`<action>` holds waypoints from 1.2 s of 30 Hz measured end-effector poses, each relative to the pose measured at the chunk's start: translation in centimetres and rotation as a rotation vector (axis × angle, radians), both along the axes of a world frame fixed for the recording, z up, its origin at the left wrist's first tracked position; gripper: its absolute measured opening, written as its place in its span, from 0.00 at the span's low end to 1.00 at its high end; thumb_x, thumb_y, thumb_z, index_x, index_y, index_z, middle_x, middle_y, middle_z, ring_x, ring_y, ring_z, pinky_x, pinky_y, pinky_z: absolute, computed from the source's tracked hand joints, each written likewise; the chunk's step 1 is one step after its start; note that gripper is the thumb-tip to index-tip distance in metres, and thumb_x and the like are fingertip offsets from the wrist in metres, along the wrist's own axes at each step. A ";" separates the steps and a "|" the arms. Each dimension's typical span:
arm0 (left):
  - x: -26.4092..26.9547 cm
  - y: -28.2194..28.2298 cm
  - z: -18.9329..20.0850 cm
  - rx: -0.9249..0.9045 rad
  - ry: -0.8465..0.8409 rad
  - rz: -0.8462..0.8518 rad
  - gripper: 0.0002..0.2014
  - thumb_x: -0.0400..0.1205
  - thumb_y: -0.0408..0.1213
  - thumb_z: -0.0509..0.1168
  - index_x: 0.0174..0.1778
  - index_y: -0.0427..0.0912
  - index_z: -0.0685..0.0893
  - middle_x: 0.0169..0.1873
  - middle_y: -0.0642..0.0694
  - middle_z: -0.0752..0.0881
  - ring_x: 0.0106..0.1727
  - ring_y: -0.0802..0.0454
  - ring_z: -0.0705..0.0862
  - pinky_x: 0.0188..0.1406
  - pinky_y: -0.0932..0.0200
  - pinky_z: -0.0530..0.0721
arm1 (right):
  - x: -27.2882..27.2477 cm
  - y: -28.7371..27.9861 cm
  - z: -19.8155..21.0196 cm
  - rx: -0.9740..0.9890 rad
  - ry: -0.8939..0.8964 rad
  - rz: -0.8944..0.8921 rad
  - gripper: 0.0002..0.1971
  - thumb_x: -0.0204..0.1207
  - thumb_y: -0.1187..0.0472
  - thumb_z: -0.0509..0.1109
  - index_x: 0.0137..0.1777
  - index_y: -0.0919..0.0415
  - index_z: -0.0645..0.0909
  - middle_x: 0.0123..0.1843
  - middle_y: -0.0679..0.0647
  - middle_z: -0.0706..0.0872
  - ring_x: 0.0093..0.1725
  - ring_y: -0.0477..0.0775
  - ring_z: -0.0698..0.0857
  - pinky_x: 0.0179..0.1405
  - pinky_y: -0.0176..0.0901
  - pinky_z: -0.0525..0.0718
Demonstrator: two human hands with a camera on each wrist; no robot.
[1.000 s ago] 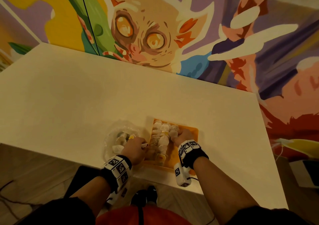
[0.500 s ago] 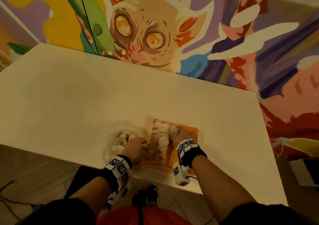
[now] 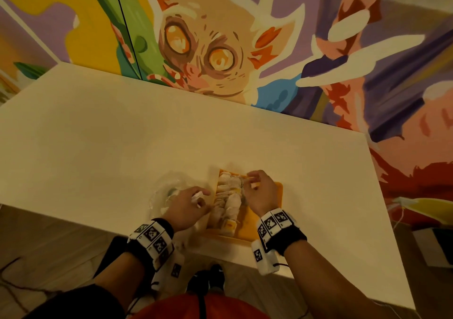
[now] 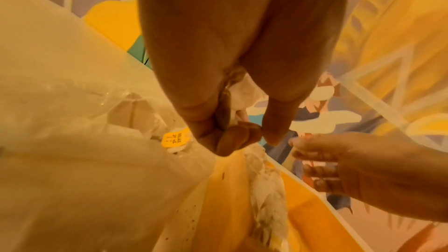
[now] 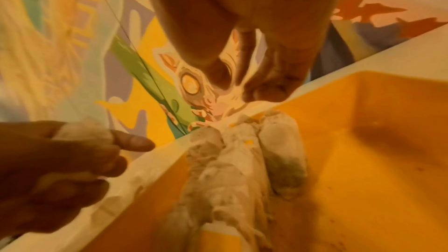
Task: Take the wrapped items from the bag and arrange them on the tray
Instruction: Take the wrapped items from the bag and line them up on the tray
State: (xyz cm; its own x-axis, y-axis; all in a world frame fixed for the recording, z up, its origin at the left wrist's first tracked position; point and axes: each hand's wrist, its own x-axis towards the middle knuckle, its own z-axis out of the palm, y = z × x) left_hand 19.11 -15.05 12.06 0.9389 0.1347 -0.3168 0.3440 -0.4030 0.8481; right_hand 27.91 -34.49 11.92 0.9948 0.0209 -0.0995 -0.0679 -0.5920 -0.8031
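An orange tray [image 3: 275,196] sits near the table's front edge, with rows of white wrapped items [image 3: 230,198] along its left side. My left hand [image 3: 202,197] hovers between the clear plastic bag [image 3: 169,186] and the tray's left rim, holding one white wrapped item [image 3: 196,195]. The left wrist view shows that item [image 4: 244,91] tucked among the curled fingers. My right hand [image 3: 250,184] hangs over the far end of the rows with fingers loosely curled. In the right wrist view it [image 5: 237,85] holds nothing, and the rows [image 5: 232,160] lie below it.
More wrapped items stay inside the bag, one with a yellow label [image 4: 174,138]. The tray's right half [image 5: 375,141] is bare orange. The white table [image 3: 122,135] stretches far back to a painted wall. The table's front edge runs just below my wrists.
My right hand has lifted slightly off the wrapped items on the tray. My left hand has stayed by the tray's left rim with its wrapped item.
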 end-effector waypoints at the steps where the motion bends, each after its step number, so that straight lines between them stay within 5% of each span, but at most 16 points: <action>1: 0.0 -0.1 0.3 -0.047 0.006 -0.002 0.13 0.77 0.33 0.74 0.56 0.46 0.84 0.34 0.48 0.86 0.28 0.59 0.81 0.31 0.63 0.79 | -0.7 0.6 0.9 0.090 -0.025 0.072 0.05 0.78 0.61 0.71 0.52 0.54 0.84 0.48 0.48 0.88 0.43 0.46 0.86 0.41 0.37 0.83; 4: -0.1 -0.3 1.4 -0.120 -0.007 -0.037 0.15 0.77 0.29 0.73 0.58 0.42 0.82 0.34 0.43 0.88 0.26 0.55 0.83 0.25 0.56 0.81 | -2.5 2.2 2.8 0.207 0.052 0.385 0.08 0.75 0.61 0.74 0.52 0.49 0.86 0.48 0.43 0.88 0.40 0.40 0.84 0.38 0.27 0.80; 7: -0.2 -0.5 2.3 -0.133 -0.049 -0.089 0.17 0.75 0.26 0.73 0.59 0.40 0.81 0.29 0.46 0.88 0.26 0.50 0.84 0.24 0.55 0.82 | -3.2 3.3 2.9 0.189 0.111 0.562 0.12 0.72 0.56 0.78 0.54 0.43 0.85 0.51 0.43 0.86 0.42 0.43 0.83 0.40 0.30 0.81; 10: -0.4 -0.6 2.8 -0.153 -0.064 -0.114 0.18 0.75 0.24 0.72 0.59 0.40 0.80 0.29 0.47 0.88 0.26 0.48 0.85 0.25 0.55 0.84 | -3.4 4.1 2.6 0.178 0.071 0.541 0.10 0.72 0.57 0.79 0.51 0.44 0.86 0.49 0.45 0.86 0.42 0.45 0.83 0.45 0.40 0.84; 17: -1.0 -0.2 2.3 -0.239 -0.055 -0.027 0.06 0.82 0.33 0.68 0.55 0.43 0.85 0.41 0.41 0.89 0.40 0.42 0.89 0.37 0.47 0.89 | -2.8 3.7 1.9 0.167 0.053 0.432 0.03 0.76 0.58 0.76 0.48 0.49 0.86 0.45 0.49 0.89 0.46 0.47 0.87 0.49 0.40 0.85; 20: -1.0 0.1 2.1 -0.205 -0.112 0.023 0.05 0.84 0.35 0.67 0.49 0.45 0.88 0.42 0.45 0.90 0.42 0.45 0.88 0.35 0.57 0.88 | -2.5 3.1 1.7 0.193 0.044 0.368 0.04 0.76 0.60 0.76 0.49 0.51 0.87 0.44 0.49 0.89 0.46 0.48 0.86 0.52 0.43 0.86; 24: -0.6 0.1 2.3 -0.163 -0.226 0.076 0.05 0.82 0.32 0.69 0.46 0.41 0.91 0.38 0.52 0.90 0.35 0.64 0.85 0.33 0.72 0.80 | -2.5 2.7 1.7 0.220 0.035 0.339 0.05 0.76 0.62 0.76 0.49 0.52 0.88 0.42 0.46 0.88 0.43 0.46 0.85 0.50 0.42 0.85; 28: -0.1 -0.1 2.1 -0.138 -0.270 0.062 0.04 0.81 0.33 0.70 0.46 0.42 0.92 0.41 0.50 0.92 0.42 0.57 0.88 0.44 0.66 0.84 | -2.9 2.6 1.5 0.227 0.031 0.373 0.02 0.77 0.57 0.75 0.48 0.50 0.87 0.43 0.48 0.89 0.45 0.46 0.86 0.50 0.41 0.85; 32: 0.3 -0.7 2.1 -0.161 -0.292 0.097 0.04 0.81 0.32 0.70 0.45 0.43 0.91 0.38 0.54 0.91 0.38 0.64 0.86 0.40 0.71 0.81 | -3.4 2.4 0.7 0.214 0.103 0.406 0.19 0.72 0.43 0.73 0.46 0.61 0.85 0.42 0.59 0.88 0.44 0.56 0.87 0.50 0.56 0.86; 36: 0.5 -1.1 2.1 -0.149 -0.295 0.144 0.04 0.81 0.33 0.70 0.44 0.43 0.90 0.38 0.55 0.90 0.35 0.66 0.85 0.37 0.73 0.80 | -3.5 1.9 0.2 0.188 0.095 0.371 0.12 0.75 0.54 0.76 0.33 0.58 0.81 0.32 0.56 0.84 0.36 0.54 0.83 0.45 0.54 0.83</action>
